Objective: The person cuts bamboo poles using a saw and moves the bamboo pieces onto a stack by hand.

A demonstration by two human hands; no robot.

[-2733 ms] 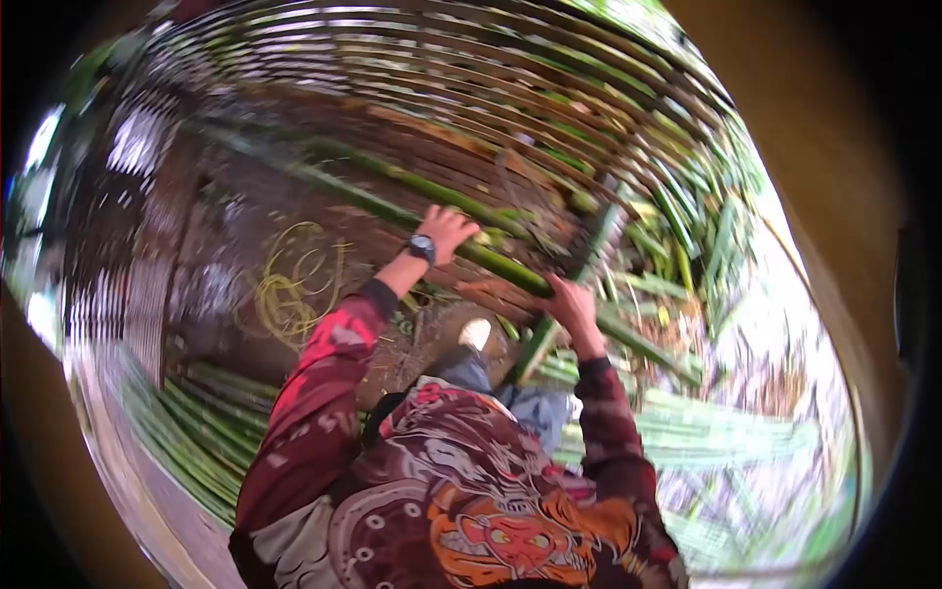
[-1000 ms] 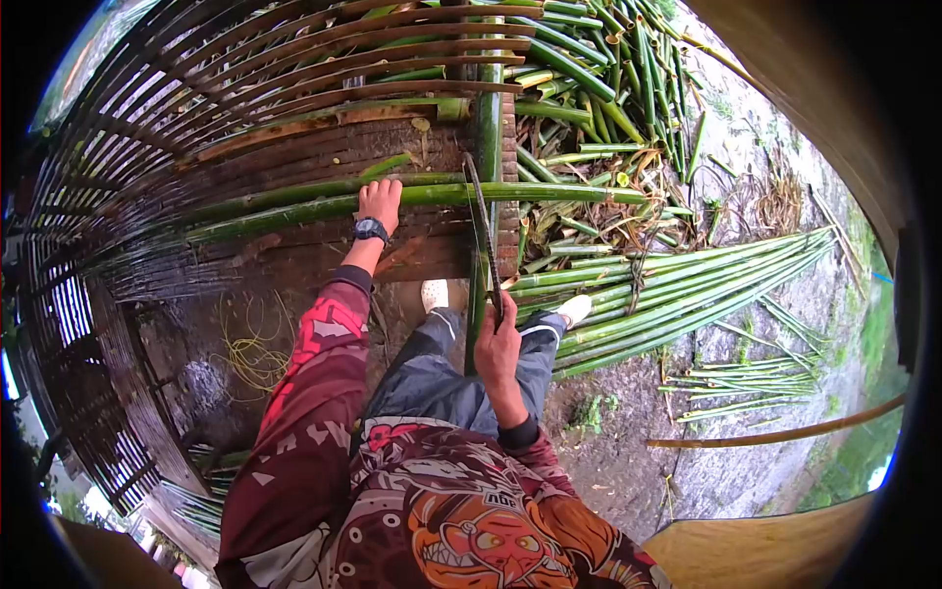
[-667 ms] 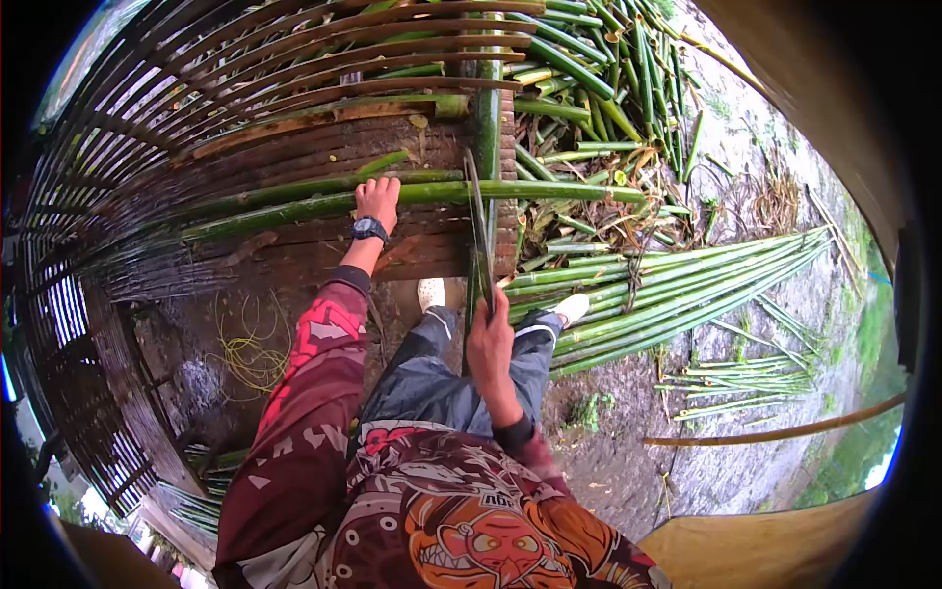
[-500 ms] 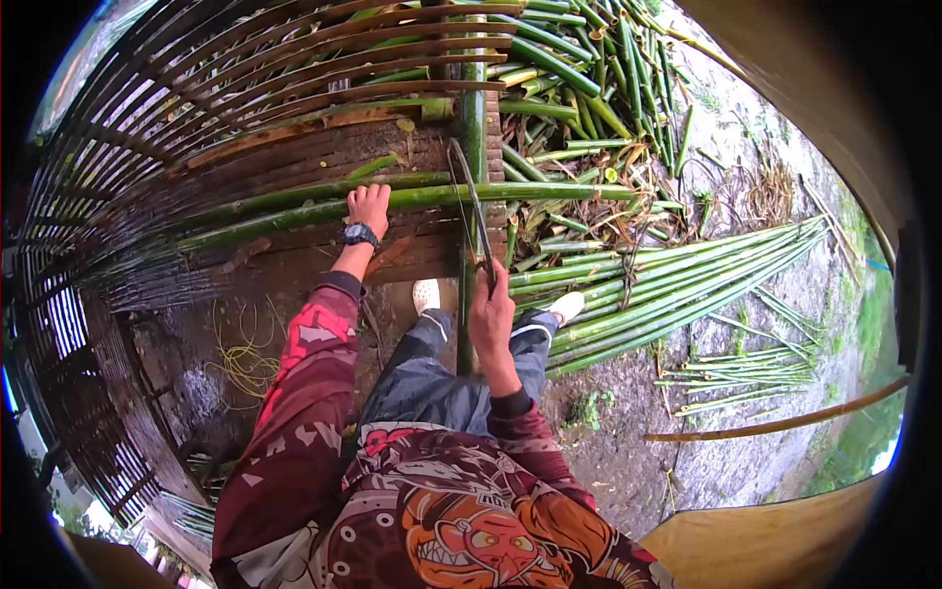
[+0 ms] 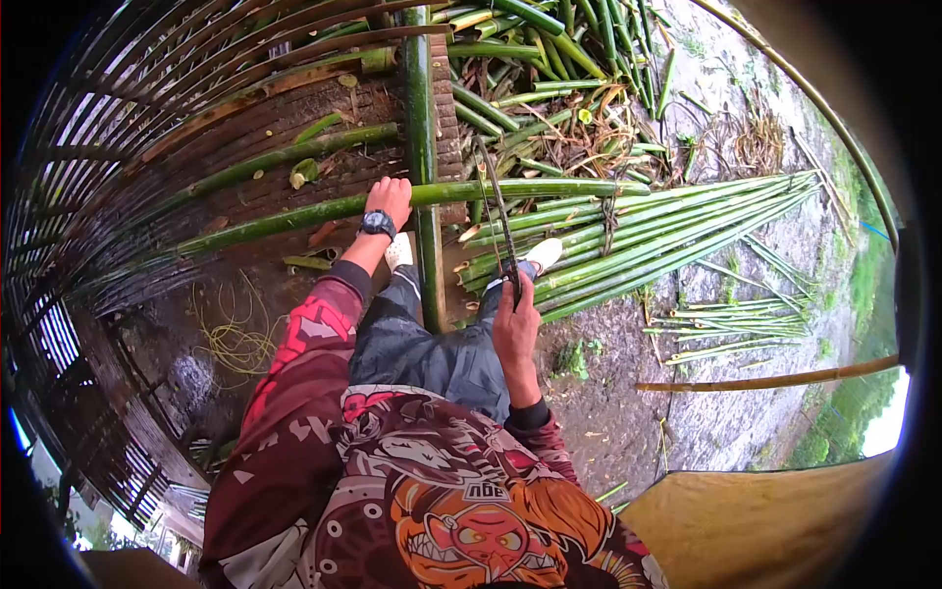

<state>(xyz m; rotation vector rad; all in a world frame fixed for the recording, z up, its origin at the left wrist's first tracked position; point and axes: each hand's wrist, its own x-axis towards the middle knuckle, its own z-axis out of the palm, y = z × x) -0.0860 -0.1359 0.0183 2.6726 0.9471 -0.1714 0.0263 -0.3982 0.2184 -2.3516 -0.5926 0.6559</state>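
"Where was the green pole (image 5: 314,213)?"

"Across a thicker bamboo (image 5: 421,118), with the left hand (image 5: 391,201) on it, fingers closed over it."

"And the right hand (image 5: 515,329)?"

"Its fingers were curled around the saw (image 5: 504,221), which overlapped the green pole; touching or not, I couldn't tell."

Maroon printed shirt (image 5: 471,461), black cuffs (image 5: 529,414), dark wristwatch (image 5: 379,224), grey-blue trousers (image 5: 422,358), white shoes (image 5: 545,255).

Small letters on the printed shirt (image 5: 422,461) look like "nbe", not surely. The wristwatch's (image 5: 377,223) display is too small to read.
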